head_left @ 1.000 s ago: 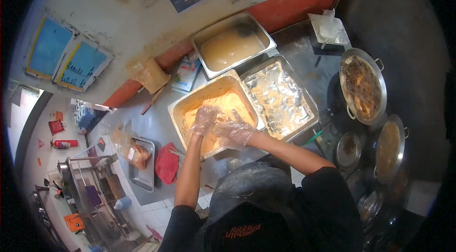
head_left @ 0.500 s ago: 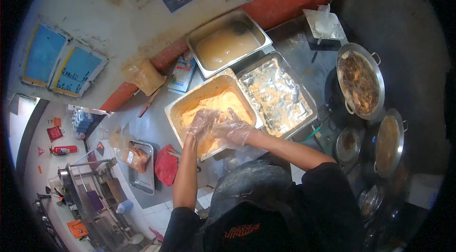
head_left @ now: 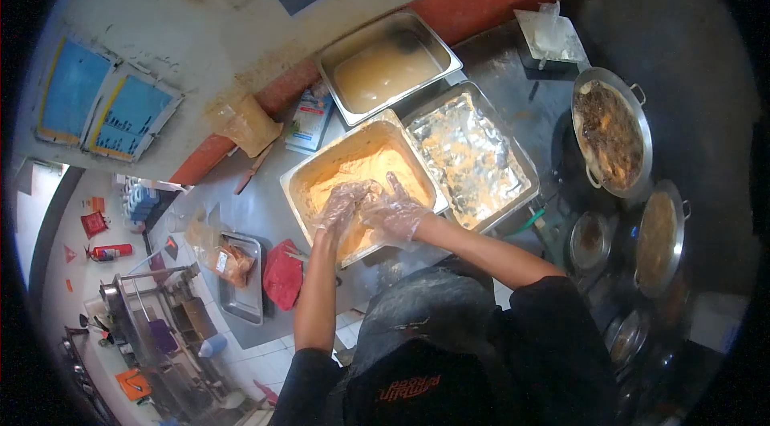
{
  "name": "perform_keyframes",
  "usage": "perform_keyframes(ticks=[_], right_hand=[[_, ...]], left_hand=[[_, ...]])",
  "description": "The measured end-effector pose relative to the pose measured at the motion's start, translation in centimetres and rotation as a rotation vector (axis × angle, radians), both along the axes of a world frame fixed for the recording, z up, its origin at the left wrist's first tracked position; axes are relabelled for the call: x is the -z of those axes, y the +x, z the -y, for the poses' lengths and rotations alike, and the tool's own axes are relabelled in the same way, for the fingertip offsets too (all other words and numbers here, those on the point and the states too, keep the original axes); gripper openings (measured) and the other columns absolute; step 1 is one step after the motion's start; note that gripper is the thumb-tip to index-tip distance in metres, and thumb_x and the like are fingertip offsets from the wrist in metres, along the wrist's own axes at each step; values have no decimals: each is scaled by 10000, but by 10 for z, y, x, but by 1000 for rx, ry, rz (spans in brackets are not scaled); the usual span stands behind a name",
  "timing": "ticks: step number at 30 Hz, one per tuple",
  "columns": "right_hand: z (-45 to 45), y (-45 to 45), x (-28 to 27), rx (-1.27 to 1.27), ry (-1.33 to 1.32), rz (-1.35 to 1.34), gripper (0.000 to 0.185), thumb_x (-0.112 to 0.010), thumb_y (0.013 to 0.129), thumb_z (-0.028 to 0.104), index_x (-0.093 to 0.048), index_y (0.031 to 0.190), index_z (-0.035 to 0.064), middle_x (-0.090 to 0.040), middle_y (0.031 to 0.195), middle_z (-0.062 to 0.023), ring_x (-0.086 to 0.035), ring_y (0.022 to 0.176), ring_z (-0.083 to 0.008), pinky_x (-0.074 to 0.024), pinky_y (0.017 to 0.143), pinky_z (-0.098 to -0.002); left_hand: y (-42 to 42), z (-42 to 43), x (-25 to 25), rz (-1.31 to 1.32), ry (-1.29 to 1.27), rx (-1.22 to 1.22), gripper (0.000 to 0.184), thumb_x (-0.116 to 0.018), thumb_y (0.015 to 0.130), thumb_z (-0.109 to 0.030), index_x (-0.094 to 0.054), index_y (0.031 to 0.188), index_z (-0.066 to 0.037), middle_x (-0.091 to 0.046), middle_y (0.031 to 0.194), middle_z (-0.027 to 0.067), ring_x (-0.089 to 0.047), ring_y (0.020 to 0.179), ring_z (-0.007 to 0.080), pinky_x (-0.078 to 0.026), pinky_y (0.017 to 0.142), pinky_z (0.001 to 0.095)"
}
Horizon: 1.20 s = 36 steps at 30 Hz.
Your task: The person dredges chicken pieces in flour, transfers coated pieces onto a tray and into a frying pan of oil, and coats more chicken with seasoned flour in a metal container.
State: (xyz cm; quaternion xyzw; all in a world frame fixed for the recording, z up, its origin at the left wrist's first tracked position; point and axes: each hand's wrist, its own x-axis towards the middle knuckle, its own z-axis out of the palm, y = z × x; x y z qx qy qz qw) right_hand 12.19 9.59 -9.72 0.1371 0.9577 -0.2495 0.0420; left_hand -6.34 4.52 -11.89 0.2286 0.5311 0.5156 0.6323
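Both hands wear clear plastic gloves and are inside a deep steel pan (head_left: 293,189) of pale orange breading flour (head_left: 377,161). My left hand (head_left: 343,205) is curled low in the flour. Whatever its fingers close on is coated and too hidden to name. Close beside it, my right hand (head_left: 395,216) has its fingers apart, with one finger or thumb raised, and touches the flour. Right of this pan lies a shallower foil-lined tray (head_left: 469,161) dusted with flour crumbs. Behind stands a steel pan of cloudy liquid (head_left: 385,73).
On the right are a wok of dark bubbling oil with frying pieces (head_left: 613,137) and a second oil-filled pan (head_left: 658,243). To the left lie a red cloth (head_left: 282,275), a metal tray (head_left: 250,302) with a bagged item, a knife (head_left: 253,171) and a brown bag (head_left: 250,125).
Both hands stay in the flour, with small finger movements. The right hand's raised finger or thumb stands out more now. The whole view has shifted slightly.
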Motion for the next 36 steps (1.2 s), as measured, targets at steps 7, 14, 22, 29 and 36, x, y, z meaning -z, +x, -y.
perform_keyframes(ticks=[7,14,22,29,36], right_hand=[[-3,0,-8,-52,-5,123,386,-552,887,365,-654,1213,185,-560,1375,-31,-435,1370,-265,-59,1138,-712],[-5,4,-10,14,-16,-46,417,-558,860,317,-636,1191,76,-598,1305,-139,-454,1347,-337,-85,1134,-711],[-4,1,-11,18,51,19,441,-549,859,303,-612,1224,63,-636,1247,-140,-495,1309,-331,-70,1161,-663],[-1,4,4,19,2,-12,473,-515,907,337,-577,1315,105,-535,1408,-120,-377,1412,-290,-52,1168,-653],[-1,10,22,12,-143,-103,474,-499,920,366,-540,1369,218,-450,1507,-15,-278,1472,-252,-55,1155,-681]], left_hand=[[-1,-1,26,-94,-58,-39,148,-650,917,-151,-695,972,-22,-673,906,36,-596,799,118,-485,710,268],[7,1,19,33,79,-56,176,-649,915,-178,-700,983,-23,-671,922,27,-597,835,117,-479,739,273],[1,1,36,-83,89,-41,152,-641,903,-164,-686,939,-23,-651,886,29,-586,816,121,-474,727,281],[11,-3,27,-250,-48,-140,146,-623,894,-155,-674,884,-19,-649,857,20,-575,765,115,-454,671,280],[-2,1,41,-421,3,-106,163,-642,896,-181,-679,892,-23,-640,850,17,-568,763,123,-456,690,275]])
